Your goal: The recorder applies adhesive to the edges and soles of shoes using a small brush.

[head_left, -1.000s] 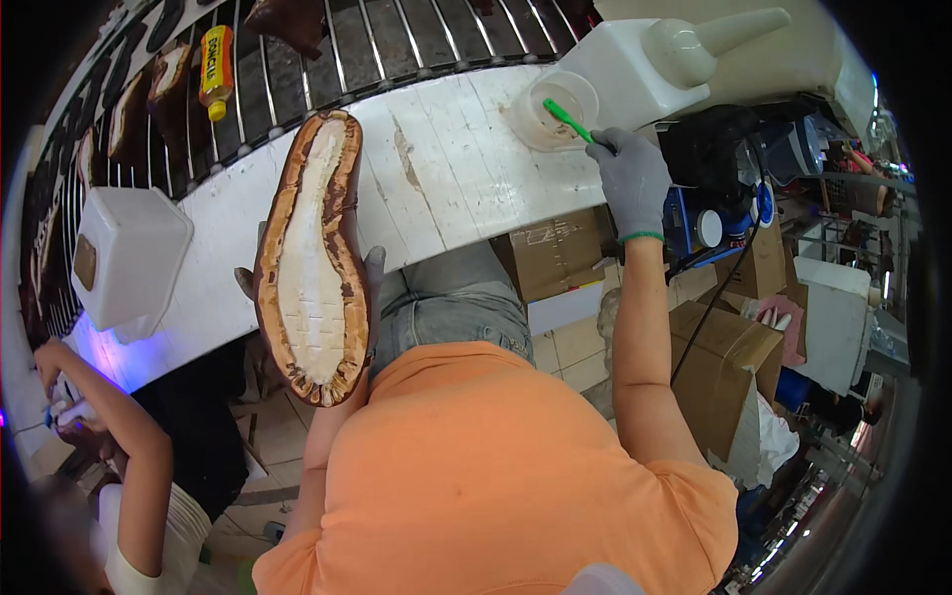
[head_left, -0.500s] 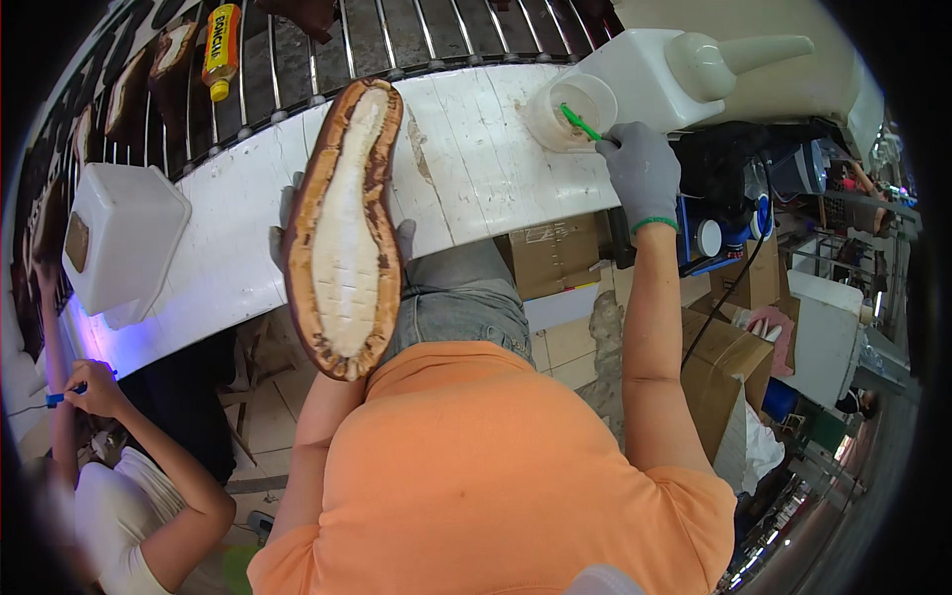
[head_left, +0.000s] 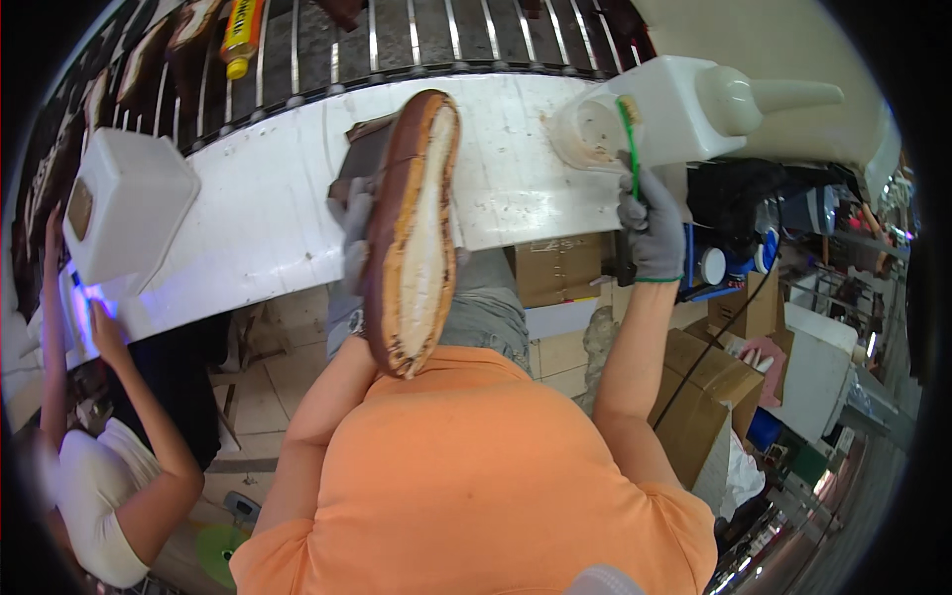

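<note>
A brown lasted shoe upper [head_left: 395, 198], sole side up, is held tilted above the front edge of the white table. Its pale insole [head_left: 428, 228] and tan turned-in margin face me. My left hand [head_left: 355, 233], in a grey glove, grips it from beneath and the left; most of the fingers are hidden behind it. In my gloved right hand [head_left: 654, 226] a thin green brush [head_left: 632, 139] stands nearly upright, its pale bristles at the top. Right behind the brush is a translucent plastic cup [head_left: 575, 144] with some residue inside.
A white jug-like container [head_left: 684, 109] with a long spout lies beside the cup. Another white container [head_left: 129, 208] stands at left. Beyond the table runs a bar rack [head_left: 416, 40] with a yellow bottle [head_left: 241, 38] and more uppers [head_left: 154, 59]. A co-worker's arm [head_left: 149, 397] reaches in at left.
The brush has come up out of the cup to an upright position. The shoe upper has tilted, showing more of its brown side, and sits farther right in view.
</note>
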Tool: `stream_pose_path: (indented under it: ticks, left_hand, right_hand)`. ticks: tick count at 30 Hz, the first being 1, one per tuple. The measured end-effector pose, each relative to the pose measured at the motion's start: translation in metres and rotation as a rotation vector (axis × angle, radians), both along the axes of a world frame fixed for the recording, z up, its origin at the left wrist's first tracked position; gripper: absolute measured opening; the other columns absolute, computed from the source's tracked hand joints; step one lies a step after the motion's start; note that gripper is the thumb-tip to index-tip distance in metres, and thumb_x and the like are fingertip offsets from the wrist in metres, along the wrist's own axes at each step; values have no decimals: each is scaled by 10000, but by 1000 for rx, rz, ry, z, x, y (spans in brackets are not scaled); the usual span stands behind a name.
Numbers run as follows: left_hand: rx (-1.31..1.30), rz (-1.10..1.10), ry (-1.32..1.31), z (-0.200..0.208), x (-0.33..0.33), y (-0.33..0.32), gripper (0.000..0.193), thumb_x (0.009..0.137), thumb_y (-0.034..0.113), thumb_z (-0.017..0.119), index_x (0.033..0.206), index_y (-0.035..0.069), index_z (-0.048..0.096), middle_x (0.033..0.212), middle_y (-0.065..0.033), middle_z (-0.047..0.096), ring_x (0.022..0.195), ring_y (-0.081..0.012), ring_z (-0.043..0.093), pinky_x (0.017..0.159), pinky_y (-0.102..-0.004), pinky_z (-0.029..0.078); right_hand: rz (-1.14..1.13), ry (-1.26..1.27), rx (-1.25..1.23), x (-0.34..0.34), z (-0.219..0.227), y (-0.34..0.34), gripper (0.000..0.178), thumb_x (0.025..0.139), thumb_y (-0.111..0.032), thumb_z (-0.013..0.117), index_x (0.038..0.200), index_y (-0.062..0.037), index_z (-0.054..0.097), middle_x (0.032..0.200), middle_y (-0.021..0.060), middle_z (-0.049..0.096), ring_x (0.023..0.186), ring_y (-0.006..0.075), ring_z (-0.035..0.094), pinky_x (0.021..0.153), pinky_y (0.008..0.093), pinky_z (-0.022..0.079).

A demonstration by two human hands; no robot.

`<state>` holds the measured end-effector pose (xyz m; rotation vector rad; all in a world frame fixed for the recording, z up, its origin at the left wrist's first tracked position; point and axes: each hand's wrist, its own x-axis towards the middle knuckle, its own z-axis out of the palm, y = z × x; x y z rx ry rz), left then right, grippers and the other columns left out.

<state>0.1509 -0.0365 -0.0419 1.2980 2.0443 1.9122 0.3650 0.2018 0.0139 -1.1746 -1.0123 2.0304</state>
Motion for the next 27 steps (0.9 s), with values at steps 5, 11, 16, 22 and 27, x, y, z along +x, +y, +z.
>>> stream_pose_path:
  ticks: [5, 11, 16, 22, 27]
  left_hand:
    - [52, 55, 226, -11, 2, 5, 778, 853, 569, 530, 1495, 237, 243, 1546, -83, 280, 1426, -271, 268, 1152, -576, 214]
    - [145, 43, 221, -15, 3, 2, 761, 839, 520, 577, 1475, 239, 269, 1538, -91, 295, 1419, -284, 282, 1157, -570, 191]
    - [164, 67, 250, -20, 8, -3, 750, 826, 479, 617, 1458, 241, 290, 1532, -97, 308, 1413, -294, 293, 1161, -565, 172]
    - [168, 92, 289, -24, 6, -2, 740, 812, 430, 664, 1438, 244, 316, 1524, -104, 323, 1406, -307, 307, 1166, -560, 149]
    - [193, 109, 304, -27, 4, 1, 735, 799, 389, 703, 1421, 246, 338, 1517, -111, 336, 1401, -318, 319, 1170, -555, 129]
  right_hand:
    - [27, -49, 354, -48, 39, -20, 371, 968, -174, 583, 1255, 59, 562, 861, 26, 598, 597, 45, 421, 538, 182, 332]
    - [423, -177, 571, -67, 73, -97, 212, 785, -5, 706, 994, 13, 741, 796, 19, 668, 674, 67, 560, 588, 214, 424]
    - [598, -142, 659, -67, 63, -137, 236, 761, 17, 735, 996, -7, 748, 811, 39, 684, 683, 69, 565, 599, 218, 435]
    - [439, -296, 675, -81, 45, -121, 248, 743, 11, 758, 990, -15, 748, 820, 55, 694, 697, 88, 586, 622, 223, 446]
    - [557, -137, 738, -72, 58, -120, 227, 763, 4, 741, 989, -14, 745, 805, 55, 690, 694, 95, 590, 618, 226, 445]
